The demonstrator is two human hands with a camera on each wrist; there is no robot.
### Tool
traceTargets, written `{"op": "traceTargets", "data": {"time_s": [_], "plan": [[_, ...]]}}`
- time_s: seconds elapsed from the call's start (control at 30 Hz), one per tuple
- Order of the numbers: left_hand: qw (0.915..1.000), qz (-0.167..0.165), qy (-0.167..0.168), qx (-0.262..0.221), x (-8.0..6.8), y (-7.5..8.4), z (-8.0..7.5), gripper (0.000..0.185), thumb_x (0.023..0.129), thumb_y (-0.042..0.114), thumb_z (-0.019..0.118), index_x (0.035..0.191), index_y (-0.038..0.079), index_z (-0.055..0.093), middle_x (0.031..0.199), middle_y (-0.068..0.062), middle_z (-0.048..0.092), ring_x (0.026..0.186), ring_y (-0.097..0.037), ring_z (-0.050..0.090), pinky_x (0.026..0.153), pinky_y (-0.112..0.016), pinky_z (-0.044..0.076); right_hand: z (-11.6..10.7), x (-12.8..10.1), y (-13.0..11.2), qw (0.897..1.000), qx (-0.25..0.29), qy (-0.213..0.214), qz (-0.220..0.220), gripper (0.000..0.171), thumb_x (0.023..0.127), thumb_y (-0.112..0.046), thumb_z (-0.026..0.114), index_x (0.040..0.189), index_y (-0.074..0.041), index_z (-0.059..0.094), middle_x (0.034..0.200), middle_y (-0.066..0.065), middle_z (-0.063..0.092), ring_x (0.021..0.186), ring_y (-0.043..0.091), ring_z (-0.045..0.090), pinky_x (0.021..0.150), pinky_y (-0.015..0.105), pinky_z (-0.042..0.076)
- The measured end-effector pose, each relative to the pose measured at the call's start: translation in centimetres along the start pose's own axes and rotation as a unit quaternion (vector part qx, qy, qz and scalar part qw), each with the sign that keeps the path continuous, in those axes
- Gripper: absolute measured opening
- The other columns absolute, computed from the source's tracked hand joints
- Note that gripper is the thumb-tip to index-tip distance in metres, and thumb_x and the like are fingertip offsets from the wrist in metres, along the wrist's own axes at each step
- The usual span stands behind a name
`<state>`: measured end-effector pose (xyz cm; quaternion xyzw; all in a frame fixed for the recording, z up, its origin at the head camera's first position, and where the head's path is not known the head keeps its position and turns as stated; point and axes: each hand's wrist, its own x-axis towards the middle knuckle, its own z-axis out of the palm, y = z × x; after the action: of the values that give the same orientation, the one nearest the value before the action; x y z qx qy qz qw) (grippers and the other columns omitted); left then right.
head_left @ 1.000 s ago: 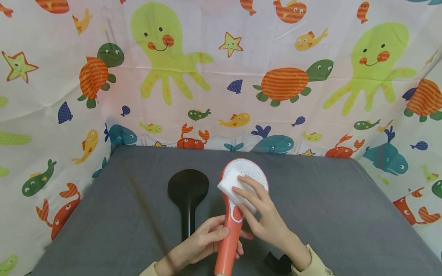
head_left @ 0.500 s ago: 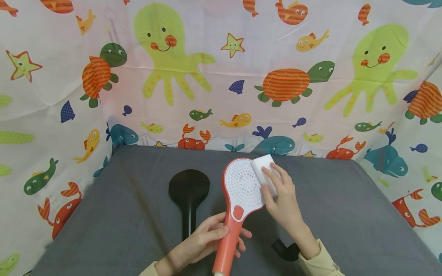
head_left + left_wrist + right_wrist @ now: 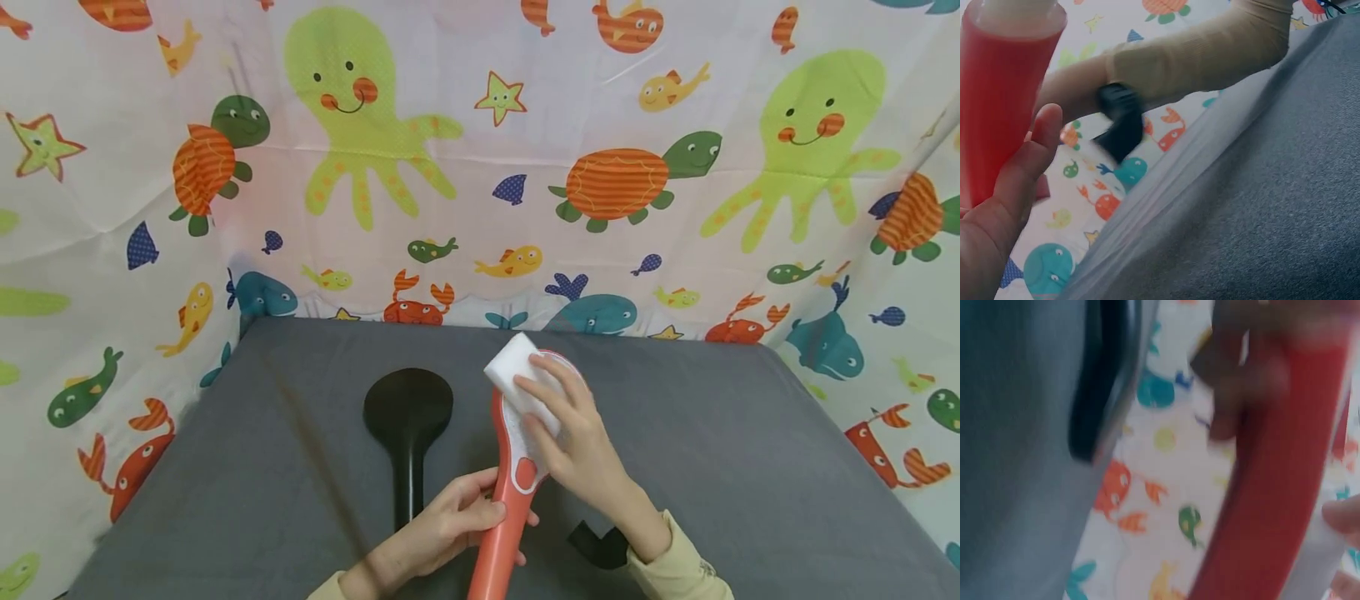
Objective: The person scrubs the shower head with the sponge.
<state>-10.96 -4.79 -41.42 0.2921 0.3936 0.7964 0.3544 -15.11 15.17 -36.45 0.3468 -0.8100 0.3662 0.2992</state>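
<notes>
Coral-and-white plastic showerhead (image 3: 516,500): left hand (image 3: 459,523) clamped round handle (image 3: 493,567), presumably steadying it. White rectangular foam block (image 3: 514,358): pinched by right hand (image 3: 583,442), fingers apart, against showerhead.

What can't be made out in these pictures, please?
Head view: much of the shower head's face, behind white sponge and right hand.
Head view: black object's lower end, behind left hand.
Left wrist view: pale handle end, cut by top edge.
Right wrist view: upper fingers, blurred.
</notes>
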Motion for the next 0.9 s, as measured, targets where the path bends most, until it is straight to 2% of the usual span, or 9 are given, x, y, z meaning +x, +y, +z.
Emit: {"op": "traceTargets", "data": {"time_s": [0.1,0.23,0.3,0.4,0.5,0.57,0.67,0.77,0.9], "plan": [[0.9999,-0.004,0.013,0.000,0.1,-0.1,0.1,0.049,0.095,0.011,0.041,0.139,-0.005,0.028,0.112,-0.013,0.058,0.084,-0.024,0.066,0.087,-0.043,0.049,-0.9,0.5,1.5,0.998,-0.029,0.039,0.038,0.049,0.078,0.008,0.066,0.124,-0.006,0.057,0.138,0.015,0.041,0.122,0.032,0.040,0.078,0.050,0.048],[0.9985,0.039,0.039,0.002,0.2,0.1,0.1,0.046,0.095,0.007,0.041,0.139,-0.004,0.031,0.112,-0.016,0.059,0.087,-0.027,0.065,0.085,-0.049,0.048,-1.7,-0.7,2.5,0.991,-0.060,0.081,0.084,0.049,0.077,0.011,0.066,0.123,-0.003,0.056,0.134,0.018,0.043,0.117,0.032,0.045,0.074,0.051,0.051],[0.9959,0.078,0.044,0.005,0.3,0.3,-0.1,0.044,0.095,0.003,0.039,0.138,-0.006,0.032,0.111,-0.019,0.059,0.088,-0.028,0.065,0.083,-0.052,0.048,-1.5,-1.8,2.3,0.991,-0.062,0.093,0.075,0.048,0.077,0.010,0.065,0.122,-0.002,0.057,0.131,0.019,0.045,0.115,0.033,0.047,0.078,0.042,0.051],[0.9919,0.119,0.044,0.010,0.4,0.3,-0.3,0.043,0.095,-0.001,0.036,0.137,-0.008,0.032,0.111,-0.022,0.059,0.087,-0.029,0.066,0.081,-0.052,0.049,-0.7,-2.9,1.3,0.994,-0.047,0.091,0.029,0.037,0.084,-0.003,0.062,0.120,-0.002,0.058,0.130,0.021,0.046,0.114,0.034,0.046,0.083,0.026,0.045],[0.9930,0.104,0.055,0.014,0.4,0.3,-0.4,0.043,0.095,0.000,0.038,0.138,-0.006,0.033,0.111,-0.020,0.060,0.090,-0.027,0.065,0.081,-0.048,0.050,0.3,-2.9,0.1,0.998,-0.021,0.063,-0.021,0.032,0.092,-0.019,0.054,0.119,-0.003,0.059,0.131,0.022,0.044,0.118,0.037,0.041,0.095,0.025,0.035],[0.9947,0.080,0.063,0.019,0.4,0.2,-0.4,0.045,0.095,0.002,0.039,0.139,-0.003,0.033,0.111,-0.018,0.061,0.092,-0.026,0.064,0.081,-0.047,0.051,0.7,-2.2,-0.6,0.998,-0.013,0.045,-0.043,0.033,0.096,-0.025,0.049,0.119,-0.005,0.060,0.132,0.021,0.044,0.121,0.039,0.038,0.099,0.036,0.031],[0.9962,0.050,0.067,0.027,0.4,0.0,-0.4,0.047,0.095,0.004,0.041,0.141,0.001,0.033,0.111,-0.016,0.062,0.092,-0.025,0.064,0.080,-0.045,0.052,0.7,-0.7,-0.7,0.997,-0.002,0.036,-0.061,0.032,0.095,-0.023,0.050,0.119,-0.005,0.060,0.132,0.021,0.044,0.122,0.039,0.037,0.097,0.047,0.030],[0.9966,0.044,0.063,0.032,0.3,-0.1,-0.3,0.047,0.095,0.004,0.041,0.141,0.000,0.033,0.110,-0.016,0.063,0.089,-0.025,0.065,0.080,-0.043,0.052,0.2,0.5,0.2,0.998,-0.005,0.038,-0.043,0.032,0.088,-0.011,0.060,0.119,-0.004,0.060,0.134,0.020,0.043,0.123,0.037,0.037,0.092,0.049,0.033],[0.9967,0.048,0.059,0.027,0.3,0.0,-0.3,0.046,0.095,0.004,0.041,0.140,-0.001,0.033,0.111,-0.017,0.063,0.093,-0.026,0.064,0.080,-0.045,0.052,-0.6,0.7,1.7,0.997,-0.050,0.056,0.019,0.047,0.077,0.004,0.066,0.122,-0.004,0.057,0.136,0.019,0.040,0.124,0.034,0.035,0.087,0.050,0.037]]}}
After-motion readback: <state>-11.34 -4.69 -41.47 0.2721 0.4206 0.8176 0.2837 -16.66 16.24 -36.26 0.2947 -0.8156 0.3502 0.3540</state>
